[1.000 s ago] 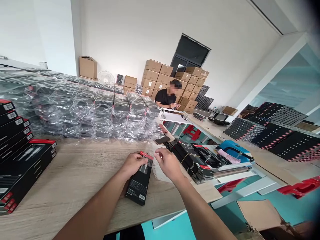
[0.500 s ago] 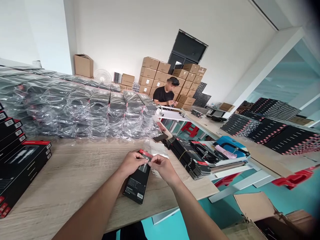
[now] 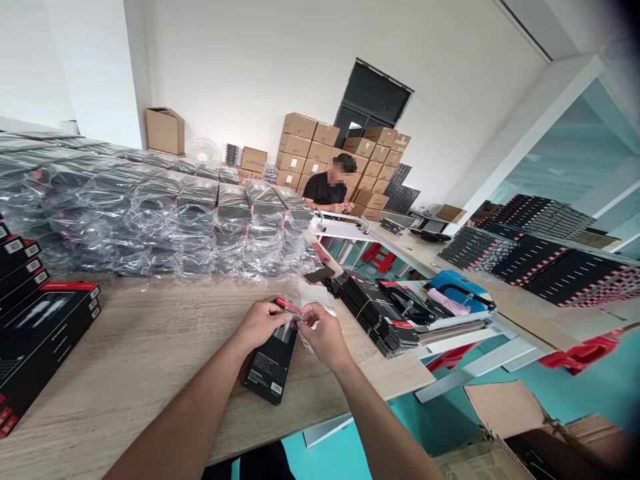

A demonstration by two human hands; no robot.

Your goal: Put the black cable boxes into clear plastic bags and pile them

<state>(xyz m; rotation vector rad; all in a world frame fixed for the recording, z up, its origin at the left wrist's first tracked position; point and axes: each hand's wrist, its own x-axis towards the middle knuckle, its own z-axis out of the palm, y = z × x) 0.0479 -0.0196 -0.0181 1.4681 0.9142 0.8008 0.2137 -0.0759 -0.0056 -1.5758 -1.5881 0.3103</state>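
Observation:
A slim black retail box (image 3: 269, 371) with a red end, white print and a barcode lies tilted on the wooden table (image 3: 165, 360). My left hand (image 3: 263, 323) closes over the upper left of the box, its thumb lying across the face near the red end. Beside it, my right hand (image 3: 321, 333) is pinched at the box's upper right edge. What sits between those right fingertips is too small to make out. Clear plastic film (image 3: 317, 297) lies just behind the right hand.
Shrink-wrapped box stacks (image 3: 190, 220) line the table's back. More black boxes (image 3: 45, 333) are piled at left. A banded bundle of flat black cartons (image 3: 373, 310) lies at right. An open cardboard box (image 3: 505, 407) stands low right. A co-worker (image 3: 325, 190) sits beyond.
My right hand's fingers have shifted slightly up at the red end of the box. The left hand keeps nearly the same place, and the whole view has drifted a little.

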